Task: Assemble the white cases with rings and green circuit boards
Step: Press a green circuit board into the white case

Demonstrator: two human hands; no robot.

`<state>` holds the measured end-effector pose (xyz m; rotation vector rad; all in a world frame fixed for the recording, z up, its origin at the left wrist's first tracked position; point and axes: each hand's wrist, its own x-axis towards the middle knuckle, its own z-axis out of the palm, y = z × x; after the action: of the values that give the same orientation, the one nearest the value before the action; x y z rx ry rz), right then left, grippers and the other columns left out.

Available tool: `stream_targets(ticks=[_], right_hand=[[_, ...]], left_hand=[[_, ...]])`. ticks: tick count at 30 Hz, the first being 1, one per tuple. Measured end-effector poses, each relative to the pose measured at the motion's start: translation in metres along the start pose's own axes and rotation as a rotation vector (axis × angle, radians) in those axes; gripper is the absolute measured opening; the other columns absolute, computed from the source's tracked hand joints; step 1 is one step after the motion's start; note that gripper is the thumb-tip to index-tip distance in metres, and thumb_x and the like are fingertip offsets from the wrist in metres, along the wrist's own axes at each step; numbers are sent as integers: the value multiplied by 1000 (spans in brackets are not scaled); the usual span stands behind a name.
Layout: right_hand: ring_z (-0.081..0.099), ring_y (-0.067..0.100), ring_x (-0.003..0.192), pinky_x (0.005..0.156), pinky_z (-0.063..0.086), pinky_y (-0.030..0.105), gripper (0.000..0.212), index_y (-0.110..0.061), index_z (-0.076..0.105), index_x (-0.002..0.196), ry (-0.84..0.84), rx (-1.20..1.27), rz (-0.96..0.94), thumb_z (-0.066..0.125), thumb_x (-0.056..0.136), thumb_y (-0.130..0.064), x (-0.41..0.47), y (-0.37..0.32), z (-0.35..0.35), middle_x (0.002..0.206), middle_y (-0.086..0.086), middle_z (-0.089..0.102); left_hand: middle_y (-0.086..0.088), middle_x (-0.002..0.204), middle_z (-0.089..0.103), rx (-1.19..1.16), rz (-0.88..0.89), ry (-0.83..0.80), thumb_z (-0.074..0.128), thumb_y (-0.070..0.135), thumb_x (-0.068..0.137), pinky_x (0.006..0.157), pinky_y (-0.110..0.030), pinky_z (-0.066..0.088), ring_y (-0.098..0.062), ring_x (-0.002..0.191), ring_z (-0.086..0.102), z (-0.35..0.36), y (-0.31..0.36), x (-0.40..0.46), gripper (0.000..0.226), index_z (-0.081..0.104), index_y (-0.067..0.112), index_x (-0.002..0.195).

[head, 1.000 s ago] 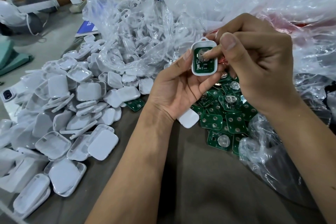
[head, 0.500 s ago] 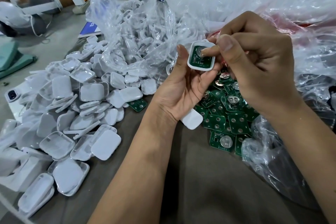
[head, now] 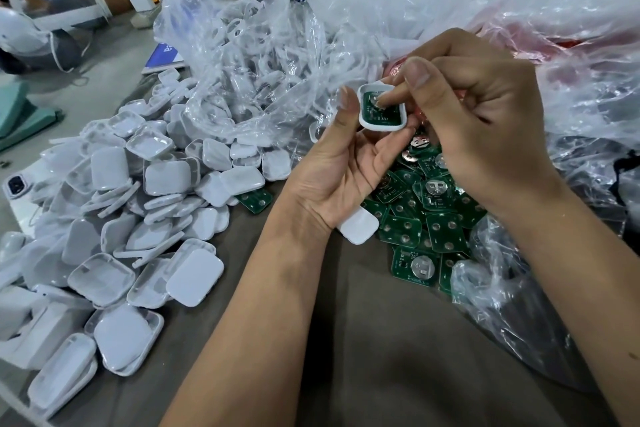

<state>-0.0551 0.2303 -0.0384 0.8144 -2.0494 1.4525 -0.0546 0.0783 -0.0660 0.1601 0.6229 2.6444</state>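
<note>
Just above centre, toward one o'clock, the left hand (head: 341,173) pinches a white case (head: 381,123) between thumb and fingers, a green board (head: 379,113) lying inside it. The right hand (head: 485,128), fingers curled, presses a fingertip (head: 381,101) onto the board's round metal disc. Loose boards (head: 429,218) are piled at four o'clock, empty cases (head: 138,204) at nine, clear bags (head: 242,55) at twelve.

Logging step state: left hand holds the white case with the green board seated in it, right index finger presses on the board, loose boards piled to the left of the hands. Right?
Not quite. In the head view the loose boards lie right of and beneath the hands; the left pile is white case halves. Otherwise correct: left hand holds the white case, right hand presses the green board.
</note>
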Motion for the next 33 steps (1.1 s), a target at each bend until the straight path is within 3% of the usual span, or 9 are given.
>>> stream_targets(ticks=[4, 8, 12, 15, 17, 20, 23, 29, 33], right_hand=[[60, -2, 67, 66, 43, 16, 28, -9, 77, 99, 28, 72, 36, 55, 108, -22, 1, 0, -1, 89, 19, 71], [62, 33, 59, 45, 45, 38, 30, -10, 76, 99, 142, 168, 130, 53, 110, -24, 1, 2, -4, 82, 18, 73], [53, 19, 49, 45, 41, 29, 34, -12, 75, 86, 159, 83, 234, 54, 109, -26, 1, 7, -7, 67, 11, 66], [48, 10, 43, 43, 34, 16, 29, -18, 74, 84, -173, -141, 278, 61, 104, -33, -4, 11, -5, 62, -3, 63], [57, 4, 55, 54, 41, 13, 21, -28, 75, 85, -421, -275, 259, 67, 94, -46, -8, 6, 5, 68, -16, 64], [59, 5, 81, 73, 51, 32, 48, -32, 75, 91, -625, -487, 153, 60, 76, -75, -11, -3, 20, 89, -17, 60], [58, 11, 96, 76, 53, 35, 66, -37, 69, 97, -759, -636, 112, 55, 61, -90, -15, -9, 27, 97, -17, 54], [63, 4, 84, 76, 56, 37, 40, -34, 72, 98, -750, -473, 186, 87, 68, -56, -13, -7, 21, 91, -18, 66], [65, -7, 81, 72, 48, 7, 36, -31, 79, 104, -594, -253, 289, 94, 72, -28, -11, 2, 13, 87, -22, 72]], left_hand=[[-30, 103, 68, -26, -1, -9, 95, 14, 52, 69, -37, 65, -36, 84, 76, -1, 0, 0, 85, 56, -6, 124], [-28, 102, 71, -24, 33, 5, 93, 15, 54, 73, -38, 65, -36, 84, 76, -2, 0, 0, 70, 67, -6, 115], [-26, 103, 72, -62, 154, 86, 79, 17, 64, 78, -38, 64, -36, 87, 75, -1, 5, 1, 58, 65, -5, 116], [-24, 104, 71, -93, 260, 110, 78, 14, 65, 83, -39, 63, -36, 91, 74, -1, 14, 2, 56, 64, -7, 115], [-22, 103, 72, -82, 308, 116, 83, 10, 60, 88, -40, 60, -35, 94, 73, -1, 20, 0, 55, 67, -8, 110], [-23, 102, 72, -100, 349, 101, 84, 3, 59, 94, -42, 57, -37, 96, 73, -1, 24, -2, 46, 70, -10, 101], [-27, 103, 71, -108, 374, 96, 86, -1, 59, 98, -44, 54, -40, 97, 72, -1, 27, -4, 42, 72, -10, 97], [-28, 110, 67, -111, 386, 105, 86, 0, 59, 94, -44, 59, -41, 101, 70, 0, 26, -7, 45, 69, -7, 100], [-27, 113, 65, -74, 386, 142, 83, 4, 61, 91, -43, 60, -40, 100, 71, 1, 25, -6, 52, 63, -2, 108]])
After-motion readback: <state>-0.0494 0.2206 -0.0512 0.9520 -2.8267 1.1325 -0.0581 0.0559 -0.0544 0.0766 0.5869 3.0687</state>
